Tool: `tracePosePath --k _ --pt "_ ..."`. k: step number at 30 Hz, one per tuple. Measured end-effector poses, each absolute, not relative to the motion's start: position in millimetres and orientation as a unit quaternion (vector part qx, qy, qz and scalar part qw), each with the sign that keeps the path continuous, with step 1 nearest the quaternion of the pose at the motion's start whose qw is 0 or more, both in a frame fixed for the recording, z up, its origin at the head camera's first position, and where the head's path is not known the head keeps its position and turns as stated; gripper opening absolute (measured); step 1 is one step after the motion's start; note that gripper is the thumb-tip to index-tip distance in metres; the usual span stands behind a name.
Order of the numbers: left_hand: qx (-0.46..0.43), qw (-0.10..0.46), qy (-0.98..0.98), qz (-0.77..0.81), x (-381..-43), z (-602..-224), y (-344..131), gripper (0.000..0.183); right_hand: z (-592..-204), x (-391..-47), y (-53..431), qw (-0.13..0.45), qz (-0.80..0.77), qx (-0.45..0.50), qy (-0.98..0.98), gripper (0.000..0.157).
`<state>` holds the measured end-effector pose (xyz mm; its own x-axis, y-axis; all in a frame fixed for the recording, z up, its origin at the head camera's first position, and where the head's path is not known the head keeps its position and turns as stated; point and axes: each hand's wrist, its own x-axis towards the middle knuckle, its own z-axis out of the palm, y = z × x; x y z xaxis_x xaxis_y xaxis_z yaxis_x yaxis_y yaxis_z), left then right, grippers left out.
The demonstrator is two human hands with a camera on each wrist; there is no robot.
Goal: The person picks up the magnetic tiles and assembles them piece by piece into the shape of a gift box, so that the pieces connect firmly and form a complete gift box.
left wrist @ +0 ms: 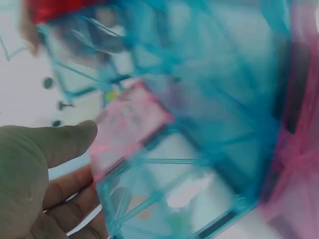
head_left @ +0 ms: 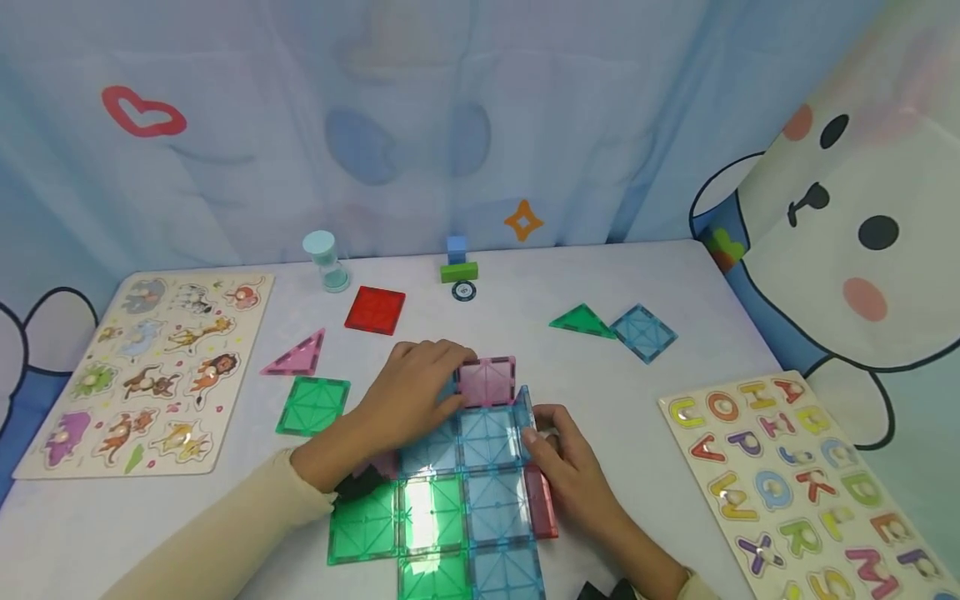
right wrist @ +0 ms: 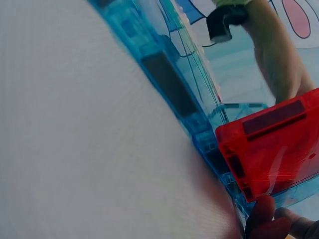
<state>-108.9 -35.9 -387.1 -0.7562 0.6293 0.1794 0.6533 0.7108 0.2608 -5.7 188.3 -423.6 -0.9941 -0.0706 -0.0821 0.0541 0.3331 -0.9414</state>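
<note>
Blue and green translucent magnetic tiles lie joined in a flat patch; a blue tile [head_left: 495, 504] and a green tile [head_left: 432, 512] are part of it. A pink square tile [head_left: 487, 382] stands up at its far end. My left hand [head_left: 408, 392] reaches over from the left and pinches the pink tile's edge; thumb and fingers [left wrist: 70, 144] show beside it in the left wrist view. With thumb and curled fingers, my right hand [head_left: 573, 467] holds an upright blue tile [head_left: 526, 417] on the right side. A red tile [right wrist: 279, 144] stands nearer me along that side.
Loose tiles lie around: red square [head_left: 375, 310], pink triangle [head_left: 297, 355], green square [head_left: 312, 406], green triangle [head_left: 583, 321], blue square [head_left: 643, 333]. An animal puzzle board [head_left: 150, 375] is left, a letter board [head_left: 806, 487] right. A sand timer [head_left: 327, 262] and small blocks [head_left: 459, 272] stand behind.
</note>
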Motion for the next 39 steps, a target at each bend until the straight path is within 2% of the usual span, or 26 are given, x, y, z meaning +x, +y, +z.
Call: tracePosePath --k 6,11,15,20,26,29,34,36,39 --pt "-0.402 0.068 -0.903 -0.14 -83 -370 -40 0.05 -424 -5 191 0.047 -0.573 -0.002 0.818 0.035" --pt "-0.396 0.082 -0.903 -0.144 -79 -376 -49 0.057 -427 -4 190 0.048 -0.569 0.002 0.821 0.035" --pt "-0.314 0.091 -0.936 -0.133 -82 -378 -76 0.06 -429 -3 189 0.047 -0.565 0.01 0.824 0.035" --pt "-0.169 0.056 -0.98 -0.088 -82 -378 -125 0.068 -428 -4 188 0.044 -0.556 0.007 0.83 0.035" --pt "-0.119 0.002 -0.99 -0.073 -72 -383 -159 0.064 -427 -4 189 0.039 -0.551 0.002 0.833 0.034" --pt "-0.111 0.004 -0.993 -0.041 -58 -388 -164 0.063 -429 -4 188 0.04 -0.555 -0.001 0.831 0.034" --pt "-0.102 0.005 -0.994 -0.033 -13 -392 -151 0.047 -428 -6 188 0.039 -0.557 -0.006 0.83 0.032" --pt "-0.09 -0.007 -0.995 -0.051 7 -395 -142 0.05 -427 -6 188 0.038 -0.557 -0.006 0.83 0.032" --pt "-0.058 -0.031 -0.992 -0.105 28 -400 -131 0.066 -426 -7 187 0.035 -0.556 -0.008 0.83 0.031"
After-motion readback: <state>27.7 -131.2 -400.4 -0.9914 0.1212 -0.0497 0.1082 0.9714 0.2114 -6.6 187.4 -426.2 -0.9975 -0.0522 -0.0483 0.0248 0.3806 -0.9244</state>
